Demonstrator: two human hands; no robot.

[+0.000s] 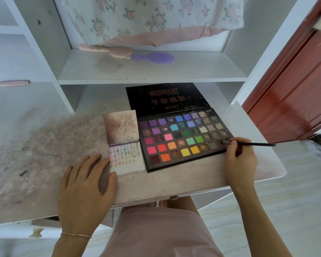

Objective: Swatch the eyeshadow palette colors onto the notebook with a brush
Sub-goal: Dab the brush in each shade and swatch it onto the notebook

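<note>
Pinching brush (248,144), right hand (239,160) at palette (183,138) right edge.

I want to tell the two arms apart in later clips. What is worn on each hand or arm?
Both forearms are bare, with no sleeves or gloves. The left hand has a thin pinkish beaded bracelet at the wrist. The right hand and its wrist show nothing worn.

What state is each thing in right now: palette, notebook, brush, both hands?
eyeshadow palette: open, lid back
notebook: open, lower page partly swatched
brush: tip in a right-edge pan
right hand: pinching the brush
left hand: flat, thumb touching the notebook
</note>
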